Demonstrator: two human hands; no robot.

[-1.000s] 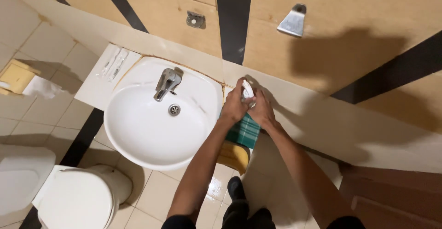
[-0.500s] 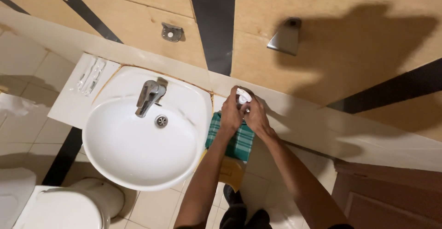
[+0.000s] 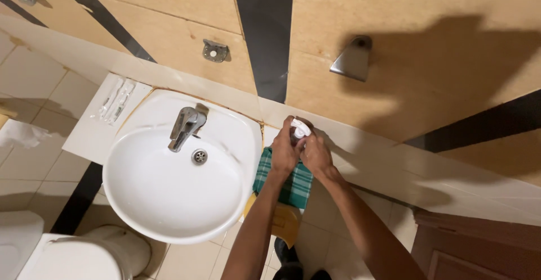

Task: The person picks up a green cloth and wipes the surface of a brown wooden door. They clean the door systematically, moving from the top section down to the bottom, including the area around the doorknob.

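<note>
Head view: a small white bottle (image 3: 300,129) is gripped between both hands just right of centre frame, on the ledge (image 3: 360,145) beside the basin (image 3: 169,184). The left hand (image 3: 284,151) is wrapped around its body; the right hand (image 3: 316,155) is pinched at its top. A green checked cloth (image 3: 293,187) is draped under the wrists. Risk: the bottle may slip and spill onto cloth or floor if the grip slackens.
</note>
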